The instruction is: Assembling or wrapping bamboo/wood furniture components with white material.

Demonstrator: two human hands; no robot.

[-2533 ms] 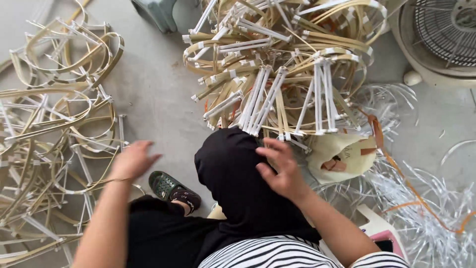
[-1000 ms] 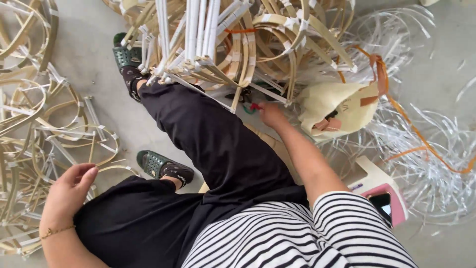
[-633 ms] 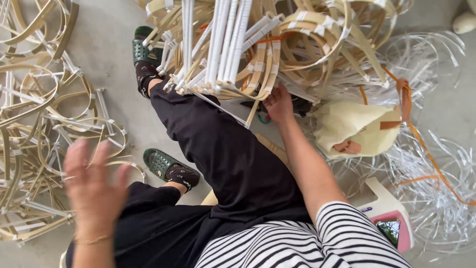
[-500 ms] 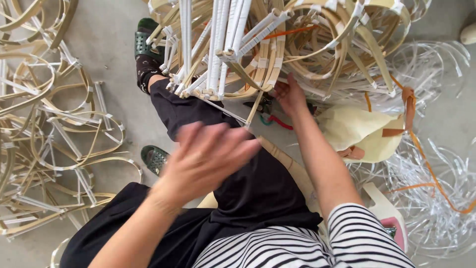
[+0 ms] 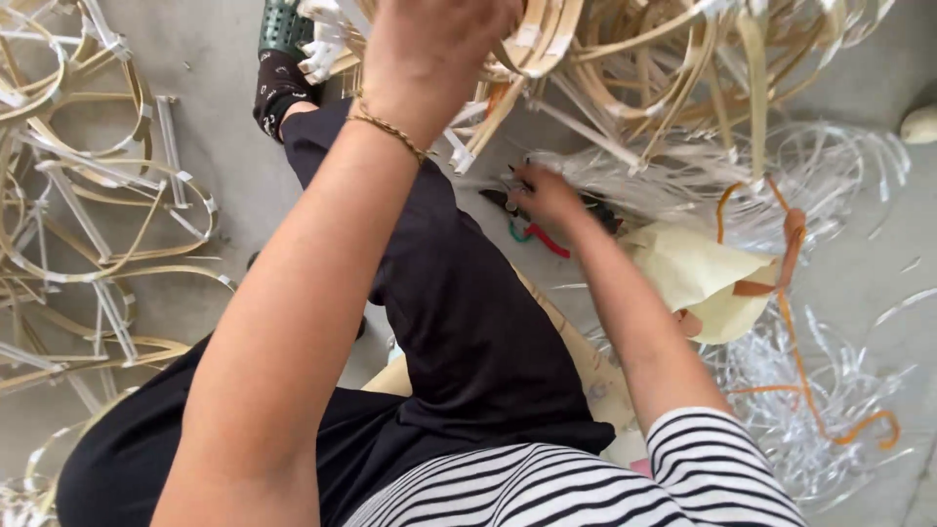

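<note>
- Bamboo-strip frames [image 5: 625, 59], bundled in a big tangled heap with white binding, are what my hands are on; the heap sits on the floor just past my outstretched leg.
- My black trouser leg [image 5: 468, 322] runs from my striped shirt [image 5: 586, 488] out toward the heap, ending at a green shoe [image 5: 285, 24].
- My left hand [image 5: 439, 44] is raised in front of me, fingers closed round strips at the near edge of the heap; a thin chain bracelet [image 5: 390, 132] sits on that wrist.
- My right hand [image 5: 547, 190] reaches lower, under the heap, resting on a pair of cutters with red and green handles [image 5: 532, 232]; I cannot tell whether the fingers have closed on them.
- Just right of that lie a pale yellow hat [image 5: 698, 283] with an orange strap, and a drift of clear plastic offcuts [image 5: 830, 185].
- Off to my left, more bent frames [image 5: 88, 215] lie spread on the floor, apart from the heap.
- Judging by this, plenty of frames remain in the heap.
</note>
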